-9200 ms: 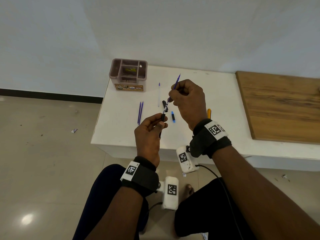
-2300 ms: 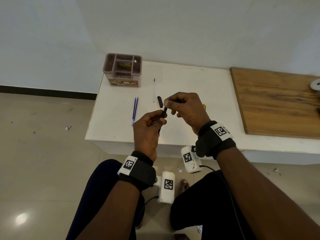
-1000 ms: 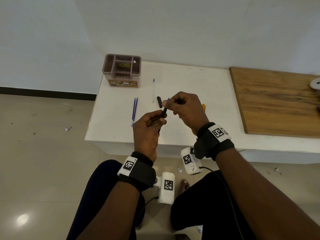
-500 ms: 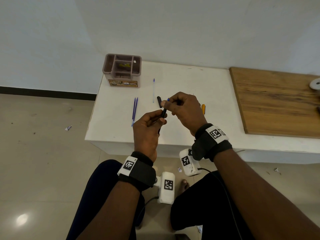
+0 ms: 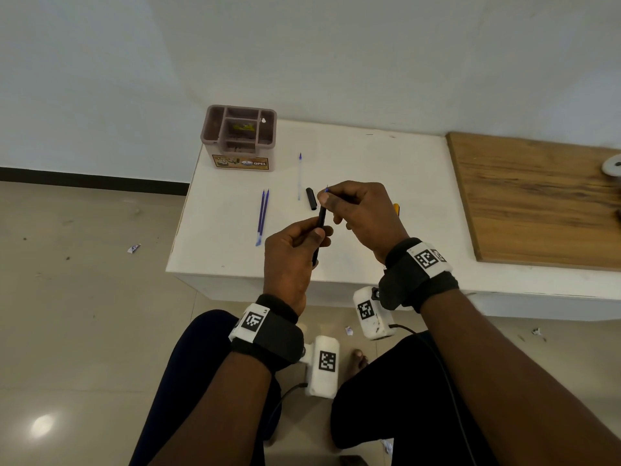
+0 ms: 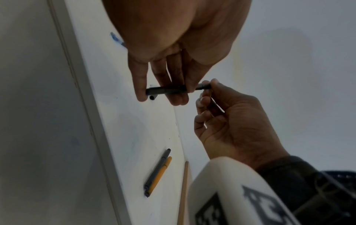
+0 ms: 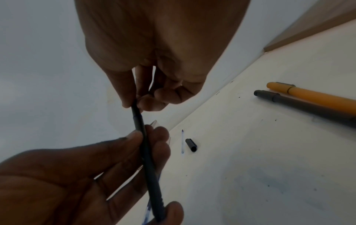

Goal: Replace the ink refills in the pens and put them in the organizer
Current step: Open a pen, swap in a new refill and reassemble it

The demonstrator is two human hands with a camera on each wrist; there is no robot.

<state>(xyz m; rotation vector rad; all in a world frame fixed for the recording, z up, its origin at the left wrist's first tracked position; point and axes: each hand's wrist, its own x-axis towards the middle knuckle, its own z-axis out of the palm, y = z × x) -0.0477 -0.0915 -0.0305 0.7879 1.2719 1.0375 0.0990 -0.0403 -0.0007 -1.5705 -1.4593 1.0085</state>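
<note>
A seated person is holding a black pen [image 5: 321, 220] above the near edge of a white table [image 5: 386, 163], both hands working at it. The left hand [image 5: 290, 260] is gripping the lower barrel, fingers and thumb curled round it, with the pen slanting up and away toward the right hand [image 5: 361, 210]. The right hand is pinching the pen's upper end between thumb and fingertips [image 7: 128, 102], the remaining fingers loosely curled beneath; a small blue tip [image 5: 326, 189] is showing just above the pinch in the head view. The pen is touching nothing but the two hands.

On the table, a black cap [image 5: 311, 198] is lying just beyond the hands, and beside it, to its left, a clear refill [image 5: 299, 176] with a blue tip is pointing toward the far wall. Two blue refills [image 5: 262, 216] are lying side by side, touching, farther left near the table's left edge. The organizer [image 5: 239, 139], a brown compartmented box with a label on its front, is standing at the far left corner of the table, well apart from the hands; something small and yellowish is sitting in its middle compartment, too small to identify. To the right of the hands, an orange pen [image 7: 312, 96] and a grey pen [image 7: 304, 106] are lying side by side, both capped; from the head view only a sliver of the orange one is showing behind the right hand. A wooden board [image 5: 537, 196] is covering the table's right end.
</note>
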